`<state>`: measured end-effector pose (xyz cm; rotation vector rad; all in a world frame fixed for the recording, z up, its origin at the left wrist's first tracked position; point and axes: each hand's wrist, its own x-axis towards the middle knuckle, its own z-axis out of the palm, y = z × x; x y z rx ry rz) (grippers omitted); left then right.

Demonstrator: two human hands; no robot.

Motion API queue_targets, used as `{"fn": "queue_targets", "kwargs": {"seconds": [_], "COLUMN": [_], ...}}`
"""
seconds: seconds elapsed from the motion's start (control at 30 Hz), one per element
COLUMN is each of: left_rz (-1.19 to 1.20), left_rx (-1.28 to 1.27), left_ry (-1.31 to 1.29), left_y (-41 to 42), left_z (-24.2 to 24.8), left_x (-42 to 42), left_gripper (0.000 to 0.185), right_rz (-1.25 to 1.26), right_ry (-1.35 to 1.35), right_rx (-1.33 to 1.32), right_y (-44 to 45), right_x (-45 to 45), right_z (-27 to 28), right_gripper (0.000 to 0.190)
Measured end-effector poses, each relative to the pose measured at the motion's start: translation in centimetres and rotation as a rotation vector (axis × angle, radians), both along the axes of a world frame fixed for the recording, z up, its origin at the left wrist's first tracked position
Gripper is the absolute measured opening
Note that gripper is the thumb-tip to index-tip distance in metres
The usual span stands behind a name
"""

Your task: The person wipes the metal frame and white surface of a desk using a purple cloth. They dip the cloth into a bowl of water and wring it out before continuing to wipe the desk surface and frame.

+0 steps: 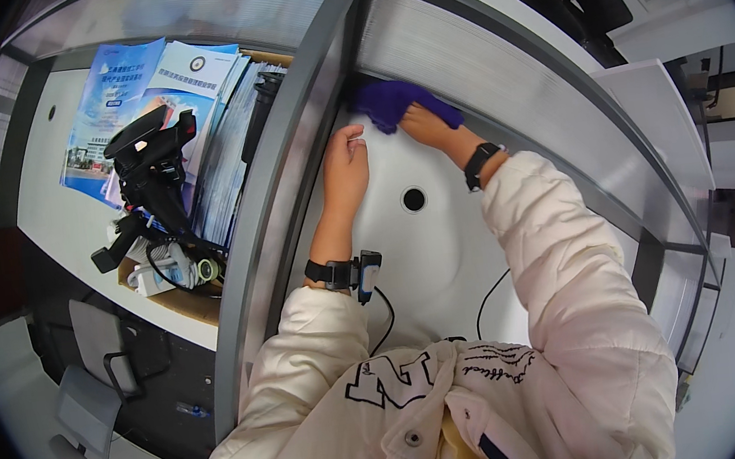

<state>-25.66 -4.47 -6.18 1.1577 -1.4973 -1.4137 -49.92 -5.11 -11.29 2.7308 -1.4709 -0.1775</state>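
A purple cloth (pixel 384 104) lies bunched in the far left corner of the white desk (pixel 411 258), against the partition. My right hand (pixel 425 123) grips it from above, and part of the cloth drapes behind the wrist. My left hand (pixel 345 154) is beside the left partition, just short of the cloth, its fingers loosely curled with nothing seen in them. Black straps circle both wrists; the left one carries a small device (pixel 369 275) with a cable. A round black cable hole (pixel 414 200) shows in the desktop between my forearms.
Grey-framed partitions (pixel 284 150) with translucent panels (pixel 457 63) border the desk at left and far side. Beyond the left one, a neighbouring desk holds brochures (pixel 120 87), a black strapped device (pixel 152 159) and a cardboard box (pixel 203 308) with papers and cables. Office chairs (pixel 101 335) stand at lower left.
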Motion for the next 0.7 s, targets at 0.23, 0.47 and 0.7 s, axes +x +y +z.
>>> {"fn": "queue_targets", "kwargs": {"seconds": [0.23, 0.47, 0.7], "left_rz": [-0.033, -0.076, -0.044], "left_rx": [0.107, 0.066, 0.040], "left_ry": [0.084, 0.084, 0.071], "left_y": [0.6, 0.4, 0.7], "left_z": [-0.3, 0.3, 0.3], "left_x": [-1.2, -1.5, -0.8], "left_gripper": [0.022, 0.020, 0.020], "right_rz": [0.081, 0.095, 0.043], "right_ry": [0.006, -0.009, -0.100], "right_rx": [-0.194, -0.315, -0.311], "right_y": [6.4, -3.5, -0.4], "right_x": [-5.4, 3.2, 1.5], "right_z": [-2.1, -6.2, -7.6], "right_gripper": [0.022, 0.018, 0.026]}}
